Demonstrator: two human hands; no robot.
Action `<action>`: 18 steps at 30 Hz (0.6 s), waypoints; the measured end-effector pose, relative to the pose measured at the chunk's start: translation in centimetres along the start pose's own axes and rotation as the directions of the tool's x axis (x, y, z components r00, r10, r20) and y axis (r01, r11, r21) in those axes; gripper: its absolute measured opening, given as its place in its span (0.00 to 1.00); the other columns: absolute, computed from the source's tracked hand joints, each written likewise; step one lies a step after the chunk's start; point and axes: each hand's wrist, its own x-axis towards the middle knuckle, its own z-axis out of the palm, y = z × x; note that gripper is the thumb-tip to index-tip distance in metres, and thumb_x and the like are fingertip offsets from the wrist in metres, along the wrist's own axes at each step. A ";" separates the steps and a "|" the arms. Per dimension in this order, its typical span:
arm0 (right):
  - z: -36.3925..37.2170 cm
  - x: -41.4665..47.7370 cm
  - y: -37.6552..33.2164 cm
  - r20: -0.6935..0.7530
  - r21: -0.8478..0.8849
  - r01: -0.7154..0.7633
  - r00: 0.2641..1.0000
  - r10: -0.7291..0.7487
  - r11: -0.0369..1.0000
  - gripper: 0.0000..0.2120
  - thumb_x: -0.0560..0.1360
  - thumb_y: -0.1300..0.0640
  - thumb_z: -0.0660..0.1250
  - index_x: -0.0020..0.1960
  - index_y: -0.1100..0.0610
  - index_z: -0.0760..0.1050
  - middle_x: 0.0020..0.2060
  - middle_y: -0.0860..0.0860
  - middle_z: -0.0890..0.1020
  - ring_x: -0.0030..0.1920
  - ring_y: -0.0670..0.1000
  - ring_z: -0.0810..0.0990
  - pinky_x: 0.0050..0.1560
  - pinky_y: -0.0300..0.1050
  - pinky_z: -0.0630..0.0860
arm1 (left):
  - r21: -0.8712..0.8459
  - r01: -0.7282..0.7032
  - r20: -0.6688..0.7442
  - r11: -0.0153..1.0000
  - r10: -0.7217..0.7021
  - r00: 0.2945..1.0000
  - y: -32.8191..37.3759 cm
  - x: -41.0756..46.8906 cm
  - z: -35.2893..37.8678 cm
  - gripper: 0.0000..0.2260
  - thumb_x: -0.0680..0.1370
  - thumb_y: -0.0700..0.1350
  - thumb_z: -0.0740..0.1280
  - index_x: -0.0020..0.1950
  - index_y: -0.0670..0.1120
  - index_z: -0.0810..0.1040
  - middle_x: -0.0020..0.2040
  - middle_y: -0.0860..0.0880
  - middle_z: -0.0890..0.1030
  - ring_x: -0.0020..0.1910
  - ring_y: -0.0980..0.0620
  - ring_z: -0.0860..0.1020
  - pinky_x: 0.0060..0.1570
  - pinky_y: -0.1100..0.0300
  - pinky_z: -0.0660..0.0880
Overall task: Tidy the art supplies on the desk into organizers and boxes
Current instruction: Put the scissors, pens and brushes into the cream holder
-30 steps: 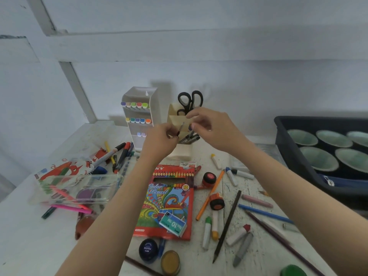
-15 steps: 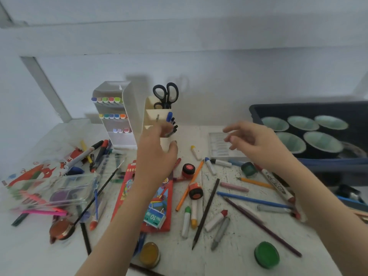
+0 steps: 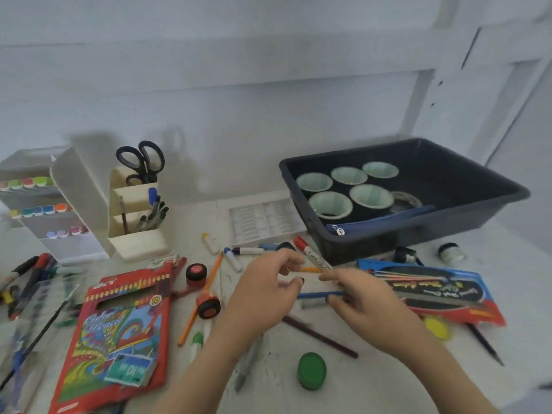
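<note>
Your left hand (image 3: 265, 294) has let go of the cream organizer (image 3: 134, 228) and dropped to the desk, and your right hand (image 3: 364, 303) has come in to meet it.

Just left of the organizer, touching its side, stands the white marker rack (image 3: 44, 219) with three rows of coloured marker caps showing. The organizer itself has stepped compartments: black-handled scissors (image 3: 143, 162) stand in the back one, and a cluster of pens (image 3: 153, 210) with one blue cap leans out of the next one forward, with a thin brush (image 3: 122, 216) upright at its left end. In front of the organizer lies the red colour-pencil box (image 3: 119, 333), flat on the desk.

To the right and in front of the organizer your two hands almost touch. Your left fingers are curled, but you cannot tell from this blurred view whether they hold anything. Your right fingers are pinched round one end of the blue pencil (image 3: 319, 294), which lies level just above the desk between the hands.

Right of the organizer sits the white ridged tray (image 3: 263, 221). Farther right of the organizer is the dark bin (image 3: 448, 222), holding five green-lined cups (image 3: 330, 203), a tape roll (image 3: 407, 200) and a blue zip pouch (image 3: 379, 221) leaning along its front wall.
</note>
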 end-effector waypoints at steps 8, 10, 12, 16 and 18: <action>-7.2 -3.8 6.9 -0.027 -0.303 -0.442 0.889 0.457 0.844 0.32 0.70 0.49 0.65 0.72 0.45 0.59 0.64 0.47 0.71 0.62 0.50 0.69 0.62 0.46 0.67 | 0.172 -0.305 0.335 0.937 0.236 0.912 3.4 3.4 6.9 0.25 0.74 0.49 0.67 0.70 0.53 0.67 0.68 0.56 0.69 0.65 0.60 0.62 0.58 0.74 0.56; -7.9 -4.5 8.3 -0.100 -0.297 -0.626 0.771 0.629 0.721 0.30 0.73 0.49 0.63 0.73 0.49 0.58 0.65 0.53 0.71 0.63 0.55 0.70 0.59 0.47 0.68 | 0.199 -0.324 0.378 0.925 0.232 0.896 3.8 4.1 8.5 0.29 0.75 0.50 0.67 0.74 0.52 0.61 0.72 0.52 0.65 0.70 0.56 0.58 0.66 0.65 0.56; -7.8 -5.1 9.3 -0.178 -0.250 -0.728 0.683 0.709 0.638 0.25 0.76 0.50 0.59 0.71 0.52 0.59 0.63 0.56 0.73 0.58 0.58 0.73 0.53 0.47 0.70 | 0.248 -0.313 0.428 0.917 0.186 0.885 4.1 4.8 9.7 0.31 0.76 0.51 0.66 0.76 0.52 0.56 0.75 0.50 0.59 0.74 0.52 0.54 0.71 0.57 0.54; -7.1 -5.4 10.0 -0.191 -0.045 -0.743 0.663 0.724 0.668 0.21 0.77 0.52 0.59 0.69 0.54 0.61 0.56 0.58 0.77 0.45 0.53 0.70 0.43 0.44 0.67 | 0.274 -0.303 0.495 0.913 0.136 0.858 4.3 5.7 10.9 0.35 0.73 0.55 0.67 0.76 0.52 0.54 0.75 0.49 0.60 0.74 0.49 0.56 0.71 0.50 0.58; -6.8 -5.5 10.0 -0.244 0.031 -0.694 0.692 0.679 0.719 0.20 0.77 0.53 0.60 0.68 0.53 0.63 0.51 0.55 0.77 0.43 0.51 0.71 0.38 0.42 0.67 | 0.269 -0.310 0.463 0.912 0.160 0.872 4.2 5.8 10.6 0.34 0.71 0.56 0.68 0.73 0.53 0.59 0.68 0.51 0.68 0.67 0.51 0.64 0.65 0.55 0.66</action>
